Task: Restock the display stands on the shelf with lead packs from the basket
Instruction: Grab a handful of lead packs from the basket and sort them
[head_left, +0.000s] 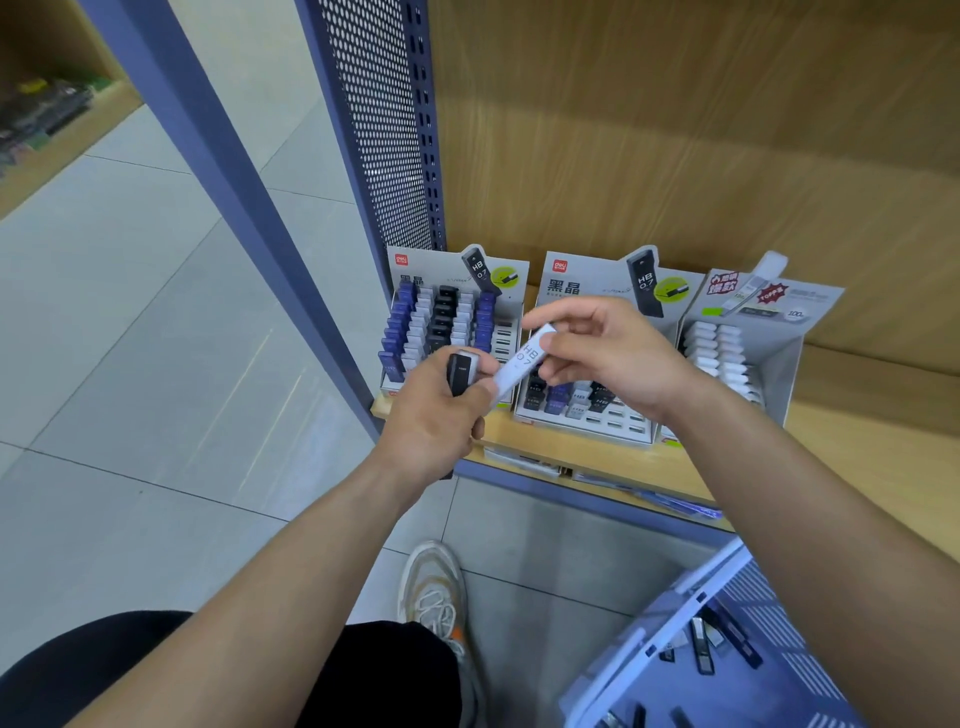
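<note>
Wood shelf (883, 431) sits low; blue perforated upright (379, 130) closes its left end; tiled floor (156, 338) open beyond. Three display stands near the front edge: left stand (441, 332) packed with blue, white and black rows; middle stand (587, 410) part filled; right stand (727, 353) holds white packs. Left hand (436, 415) grips black lead pack (460, 371), fingers curled; right hand (613, 353) pinches white lead pack (522, 361), over middle stand; basket (769, 603) lower right holds loose packs (701, 649).
</note>
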